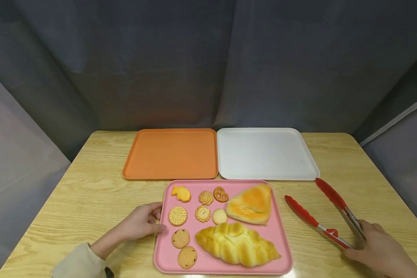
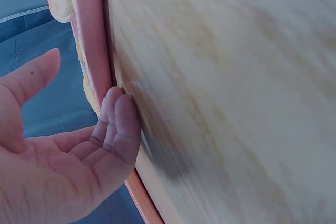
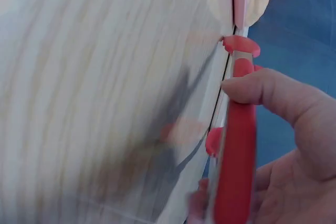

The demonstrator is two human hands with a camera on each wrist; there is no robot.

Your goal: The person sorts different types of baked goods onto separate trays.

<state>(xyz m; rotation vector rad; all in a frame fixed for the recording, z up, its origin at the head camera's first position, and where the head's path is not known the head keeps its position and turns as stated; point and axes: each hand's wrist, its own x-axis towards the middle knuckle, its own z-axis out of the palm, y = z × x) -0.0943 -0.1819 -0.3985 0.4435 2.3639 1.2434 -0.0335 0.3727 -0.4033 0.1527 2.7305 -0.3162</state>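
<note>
My left hand (image 1: 144, 221) is at the left edge of the pink tray (image 1: 283, 231), its fingertips (image 2: 123, 98) right at the rim and the thumb held apart. On the tray lie a braided bread loaf (image 1: 238, 245), a triangular bread (image 1: 251, 204), and several small biscuits, among them a fish-shaped cracker (image 1: 182, 194), a pretzel (image 1: 221, 194) and a chocolate chip cookie (image 1: 187, 257). To the right of the tray, my right hand (image 1: 382, 247) grips a pair of red-tipped metal tongs (image 1: 349, 220). The tongs' two arms are spread, with nothing between their tips.
Behind the pink tray, an orange tray (image 1: 172, 154) and a white tray (image 1: 265, 154) stand side by side with nothing on them. All are on a wooden table (image 1: 90, 185). Dark grey curtains (image 1: 160, 65) hang behind it.
</note>
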